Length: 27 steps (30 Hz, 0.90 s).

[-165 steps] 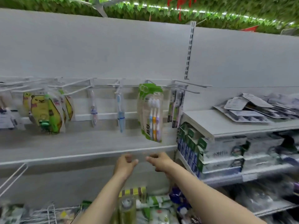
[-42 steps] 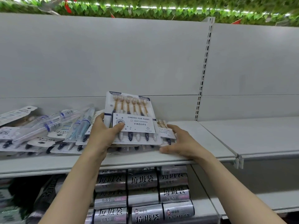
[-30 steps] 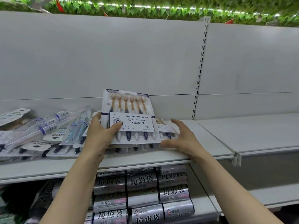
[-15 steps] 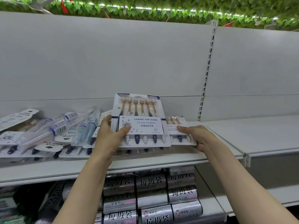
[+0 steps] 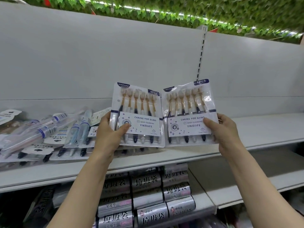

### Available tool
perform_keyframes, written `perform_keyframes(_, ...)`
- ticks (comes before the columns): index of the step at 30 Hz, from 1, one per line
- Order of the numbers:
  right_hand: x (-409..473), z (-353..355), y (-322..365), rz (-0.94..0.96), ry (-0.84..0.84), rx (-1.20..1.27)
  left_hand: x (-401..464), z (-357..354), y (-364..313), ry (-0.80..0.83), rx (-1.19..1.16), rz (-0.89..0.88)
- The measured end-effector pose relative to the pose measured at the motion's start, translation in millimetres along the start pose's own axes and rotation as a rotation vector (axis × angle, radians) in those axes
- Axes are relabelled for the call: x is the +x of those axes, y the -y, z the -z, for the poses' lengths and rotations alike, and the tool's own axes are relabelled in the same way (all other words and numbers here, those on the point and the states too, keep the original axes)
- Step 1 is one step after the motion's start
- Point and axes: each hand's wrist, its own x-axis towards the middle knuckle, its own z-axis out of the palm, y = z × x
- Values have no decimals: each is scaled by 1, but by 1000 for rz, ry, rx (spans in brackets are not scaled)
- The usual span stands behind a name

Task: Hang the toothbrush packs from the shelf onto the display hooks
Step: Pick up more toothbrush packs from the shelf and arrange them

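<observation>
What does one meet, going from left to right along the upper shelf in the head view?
Pile of toothbrush packs lying on the shelf → left hand → left YIKOJIFE pack → right YIKOJIFE pack → right hand → bare shelf board.

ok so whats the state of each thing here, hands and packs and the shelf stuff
left hand: grips left six-pack, lifted upright
right hand: grips right six-pack, lifted upright
loose toothbrush packs: lying flat in a heap on the shelf
silver rolls: stacked on the shelf below

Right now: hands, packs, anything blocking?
Left hand grips one six-brush pack. Right hand grips a second pack. Both lifted off the shelf. Nothing blocking.
</observation>
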Motion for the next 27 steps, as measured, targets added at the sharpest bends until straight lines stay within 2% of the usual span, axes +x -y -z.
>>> perform_keyframes(4,-22,17,7,136,-101,97,-22,-3,-13,-37,-116,-43)
perform_keyframes(7,-38,31,15,219,-113,152,-42,0,-23,-57,-204,-55)
perform_keyframes(13,-72,54,9,311,-145,97,-103,4,-41,-125,-179,-117)
perform_keyframes(18,-109,72,-8,302,-171,207,-159,11,-44,-214,-116,-67)
perform_keyframes(22,-142,66,-29,190,-109,272,-210,33,-43,-294,-110,28)
perform_keyframes(27,-194,32,-42,65,-38,283,-249,85,-52,-428,-68,-27)
